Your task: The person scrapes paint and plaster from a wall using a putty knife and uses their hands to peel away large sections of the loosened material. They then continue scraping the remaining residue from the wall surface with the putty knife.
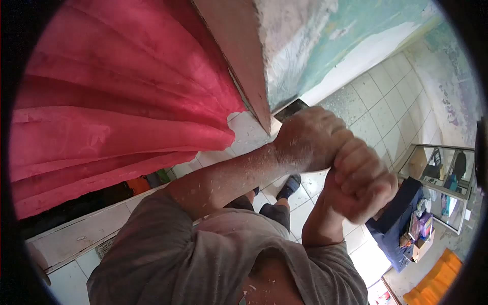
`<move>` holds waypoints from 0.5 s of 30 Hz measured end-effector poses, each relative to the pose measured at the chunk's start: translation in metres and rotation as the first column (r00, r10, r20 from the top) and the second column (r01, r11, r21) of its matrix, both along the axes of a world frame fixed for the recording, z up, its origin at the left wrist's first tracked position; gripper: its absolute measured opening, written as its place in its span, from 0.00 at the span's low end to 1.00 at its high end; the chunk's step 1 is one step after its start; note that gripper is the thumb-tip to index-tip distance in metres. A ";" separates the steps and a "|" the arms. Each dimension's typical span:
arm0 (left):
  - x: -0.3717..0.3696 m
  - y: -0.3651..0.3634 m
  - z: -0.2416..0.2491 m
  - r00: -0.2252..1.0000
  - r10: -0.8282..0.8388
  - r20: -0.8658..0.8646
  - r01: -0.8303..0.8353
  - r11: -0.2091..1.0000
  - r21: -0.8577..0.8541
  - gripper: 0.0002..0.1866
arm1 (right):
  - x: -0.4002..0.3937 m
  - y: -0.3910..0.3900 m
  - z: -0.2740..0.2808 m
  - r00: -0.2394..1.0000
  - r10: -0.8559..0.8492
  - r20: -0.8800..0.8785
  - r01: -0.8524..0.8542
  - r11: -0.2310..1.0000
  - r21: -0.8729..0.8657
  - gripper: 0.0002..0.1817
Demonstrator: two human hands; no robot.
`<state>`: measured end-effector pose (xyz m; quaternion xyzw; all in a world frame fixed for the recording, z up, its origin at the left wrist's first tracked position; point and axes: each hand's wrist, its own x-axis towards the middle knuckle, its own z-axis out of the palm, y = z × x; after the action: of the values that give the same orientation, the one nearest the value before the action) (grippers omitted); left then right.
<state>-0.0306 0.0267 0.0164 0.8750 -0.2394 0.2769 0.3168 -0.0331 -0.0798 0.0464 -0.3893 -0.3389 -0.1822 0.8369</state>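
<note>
My left hand (314, 138) is closed in a fist at the centre of the head view, its forearm reaching across from the left. Right beside it, my right hand (363, 185) is also closed, fingers curled tightly, with its knuckles up against the left hand. Both are slightly blurred. What the two fists hold, if anything, is hidden inside the fingers. Pale flecks dot the left forearm and the grey shirt (239, 254). Behind the left hand, a dark flat item (291, 109) shows at the foot of the wall.
A red curtain (127, 101) hangs at left beside a brown door frame (241, 56). The wall (305, 46) has peeling green and white paint. White crumbs litter the tiled floor (351, 104). At right are a glass cabinet (445, 175), dark blue cloth (391, 229) and orange cloth (434, 279).
</note>
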 end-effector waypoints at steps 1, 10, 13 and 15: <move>-0.008 -0.009 -0.001 1.000 -0.008 -0.013 0.008 1.000 -0.009 0.07 | -0.005 -0.009 0.002 0.998 -0.029 -0.049 0.024 0.994 -0.107 0.17; -0.001 0.008 0.003 1.000 0.001 0.014 -0.002 0.999 0.042 0.07 | -0.004 0.006 0.000 0.998 -0.001 0.064 -0.004 0.997 0.074 0.16; -0.004 -0.015 0.009 0.999 0.018 0.051 -0.017 1.000 -0.015 0.07 | -0.007 -0.014 0.010 1.000 -0.026 0.003 0.026 1.000 -0.016 0.16; -0.008 -0.024 0.029 0.997 0.000 0.075 0.005 0.998 -0.066 0.06 | -0.020 -0.021 0.034 0.995 -0.091 0.031 0.089 0.994 0.068 0.18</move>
<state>-0.0390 0.0030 0.0458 0.8528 -0.2428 0.3167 0.3368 -0.0528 -0.1004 0.0804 -0.3730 -0.3292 -0.2374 0.8343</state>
